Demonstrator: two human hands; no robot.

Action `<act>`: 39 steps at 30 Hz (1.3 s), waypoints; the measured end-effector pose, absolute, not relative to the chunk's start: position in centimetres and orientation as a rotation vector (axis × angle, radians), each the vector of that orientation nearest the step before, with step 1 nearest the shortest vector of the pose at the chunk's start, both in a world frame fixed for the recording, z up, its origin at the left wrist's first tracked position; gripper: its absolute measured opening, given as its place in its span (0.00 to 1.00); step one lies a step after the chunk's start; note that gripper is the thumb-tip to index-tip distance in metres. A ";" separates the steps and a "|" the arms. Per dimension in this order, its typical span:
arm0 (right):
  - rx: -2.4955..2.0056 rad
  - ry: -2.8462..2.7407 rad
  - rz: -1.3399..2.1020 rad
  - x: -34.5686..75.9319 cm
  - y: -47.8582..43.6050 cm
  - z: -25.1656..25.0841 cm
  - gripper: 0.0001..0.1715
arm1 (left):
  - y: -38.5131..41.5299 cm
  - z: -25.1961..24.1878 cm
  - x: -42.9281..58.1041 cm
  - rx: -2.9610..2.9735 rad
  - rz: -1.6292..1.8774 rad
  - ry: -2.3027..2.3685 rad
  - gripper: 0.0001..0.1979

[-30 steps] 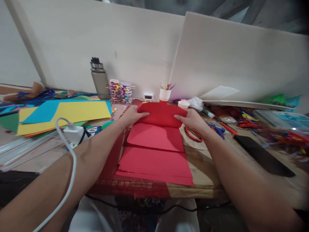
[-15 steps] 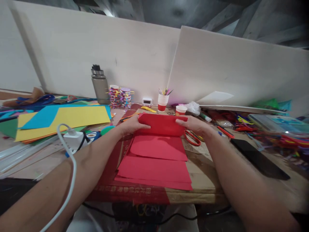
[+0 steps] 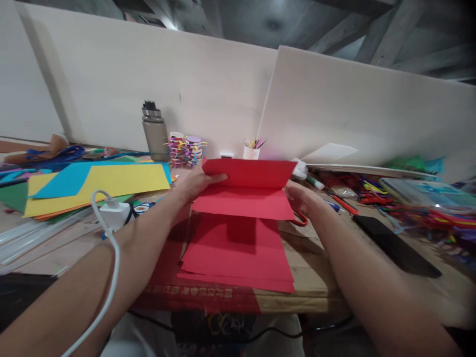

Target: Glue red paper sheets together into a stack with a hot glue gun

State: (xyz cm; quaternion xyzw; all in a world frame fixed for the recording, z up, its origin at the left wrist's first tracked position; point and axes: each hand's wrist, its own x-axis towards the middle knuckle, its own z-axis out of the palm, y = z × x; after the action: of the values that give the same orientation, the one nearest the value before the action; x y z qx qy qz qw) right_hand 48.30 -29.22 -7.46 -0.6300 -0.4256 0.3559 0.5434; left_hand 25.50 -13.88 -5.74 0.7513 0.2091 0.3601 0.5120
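Both hands hold one folded red paper sheet [image 3: 245, 191] lifted above the table, its fold at the far side. My left hand [image 3: 197, 183] pinches its left edge, thumb lying on top. My right hand [image 3: 299, 196] grips its right edge from below, fingers curled. Under the lifted sheet lies a stack of flat red sheets [image 3: 238, 255] on a piece of brown and red cardboard [image 3: 308, 282].
Yellow and blue sheets [image 3: 100, 181] lie at the left beside a white charger with its cable [image 3: 111, 213]. A grey bottle [image 3: 154, 131], a cup of sticks [image 3: 252, 148], red scissors [image 3: 299, 220], a black phone [image 3: 394, 245] and craft clutter surround the work spot.
The folded red sheet has risen off the stack and its lower flap now hangs free. Both hands rose with it and the camera tilted up slightly.
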 end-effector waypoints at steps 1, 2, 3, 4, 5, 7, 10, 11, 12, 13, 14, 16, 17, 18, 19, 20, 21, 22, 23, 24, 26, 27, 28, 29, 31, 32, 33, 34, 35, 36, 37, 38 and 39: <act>-1.429 -1.025 0.938 48.1 -29.3 -7.5 0.12 | -14.1 -5.4 25.3 1.897 0.812 0.512 0.22; -1.352 -1.033 1.018 48.0 -29.4 -7.5 0.13 | -14.4 -5.1 25.2 1.981 0.753 0.511 0.20; -1.293 -1.038 1.065 48.0 -29.5 -7.5 0.15 | -14.5 -4.8 25.1 2.055 0.699 0.502 0.19; -1.267 -1.051 1.060 48.0 -29.6 -7.4 0.18 | -14.6 -4.5 25.0 2.114 0.658 0.486 0.18; -1.261 -1.067 1.029 48.1 -29.7 -7.3 0.21 | -14.6 -4.2 24.9 2.159 0.638 0.466 0.17; -1.268 -1.110 0.933 48.2 -29.7 -7.0 0.29 | -14.5 -3.8 24.7 2.234 0.635 0.414 0.16; -1.298 -1.221 0.774 48.3 -29.3 -6.7 0.35 | -14.1 -3.4 24.5 2.323 0.630 0.315 0.15; -1.330 -1.274 0.713 48.3 -29.0 -6.8 0.35 | -14.0 -3.4 24.5 2.344 0.611 0.276 0.15; -1.381 -1.330 0.648 48.4 -28.8 -7.0 0.34 | -13.9 -3.4 24.6 2.358 0.592 0.241 0.15; -1.450 -1.375 0.579 48.4 -28.5 -7.3 0.33 | -13.7 -3.6 24.7 2.369 0.579 0.215 0.15; -1.538 -1.401 0.513 48.4 -28.2 -7.6 0.31 | -13.6 -3.9 24.9 2.381 0.564 0.198 0.15; -1.754 -1.415 0.410 48.3 -27.7 -8.4 0.30 | -13.2 -4.9 25.3 2.408 0.554 0.216 0.15; -1.861 -1.419 0.355 48.3 -27.5 -8.7 0.30 | -12.9 -5.5 25.5 2.420 0.538 0.238 0.15; -1.955 -1.428 0.292 48.3 -27.3 -9.0 0.31 | -12.6 -6.1 25.7 2.415 0.533 0.272 0.15; -2.036 -1.444 0.222 48.4 -27.2 -9.2 0.31 | -12.2 -6.8 25.9 2.394 0.538 0.305 0.16; -2.100 -1.465 0.150 48.5 -27.2 -9.4 0.32 | -11.9 -7.5 26.0 2.380 0.496 0.322 0.17; -2.148 -1.484 0.081 48.7 -27.1 -9.4 0.32 | -11.5 -8.1 26.1 2.371 0.479 0.331 0.18; -2.183 -1.495 0.023 48.9 -27.1 -9.4 0.31 | -11.2 -8.6 26.2 2.367 0.485 0.334 0.18; -2.213 -1.497 -0.020 49.2 -27.2 -9.4 0.29 | -10.9 -8.9 26.2 2.365 0.477 0.330 0.19; -2.236 -1.492 -0.054 49.4 -27.2 -9.4 0.28 | -10.8 -9.2 26.2 2.354 0.492 0.339 0.21; -2.249 -1.468 -0.096 49.9 -27.4 -9.4 0.24 | -10.8 -9.3 26.2 2.332 0.512 0.402 0.23; -2.236 -1.458 -0.099 50.1 -27.5 -9.4 0.23 | -10.9 -9.3 26.1 2.318 0.522 0.448 0.24; -2.212 -1.446 -0.089 50.2 -27.5 -9.5 0.21 | -11.0 -9.2 26.1 2.304 0.527 0.493 0.25; -2.177 -1.434 -0.067 50.2 -27.6 -9.5 0.20 | -11.2 -9.2 26.0 2.289 0.527 0.528 0.25; -2.091 -1.378 -0.013 50.1 -27.8 -9.4 0.17 | -11.6 -9.1 25.9 2.248 0.521 0.557 0.25; -2.054 -1.334 0.014 49.9 -27.9 -9.3 0.16 | -11.7 -9.1 25.9 2.223 0.516 0.559 0.24; -2.028 -1.281 0.030 49.8 -28.1 -9.1 0.16 | -11.9 -9.0 25.9 2.201 0.518 0.562 0.24; -2.014 -1.234 0.033 49.8 -28.3 -8.9 0.15 | -12.0 -9.0 25.9 2.184 0.535 0.569 0.23; -2.017 -1.199 0.019 49.9 -28.6 -8.6 0.15 | -12.0 -9.0 25.9 2.173 0.565 0.578 0.22; -2.041 -1.171 -0.010 50.2 -29.0 -8.2 0.16 | -12.0 -9.0 25.9 2.168 0.610 0.590 0.21; -2.083 -1.159 -0.058 50.6 -29.6 -7.9 0.17 | -12.0 -9.0 25.9 2.168 0.655 0.598 0.20; -2.143 -1.154 -0.122 51.2 -30.3 -7.6 0.18 | -12.0 -9.0 25.9 2.169 0.692 0.595 0.19; -2.225 -1.129 -0.196 52.0 -31.1 -7.4 0.19 | -11.9 -9.1 26.0 2.173 0.704 0.580 0.19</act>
State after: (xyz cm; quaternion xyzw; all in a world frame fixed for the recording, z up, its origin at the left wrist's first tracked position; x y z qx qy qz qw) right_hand 52.01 -31.08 -7.35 -0.8441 -0.4282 -0.0743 0.3140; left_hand 25.97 -11.91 -9.07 0.8519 0.2276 0.2759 0.3827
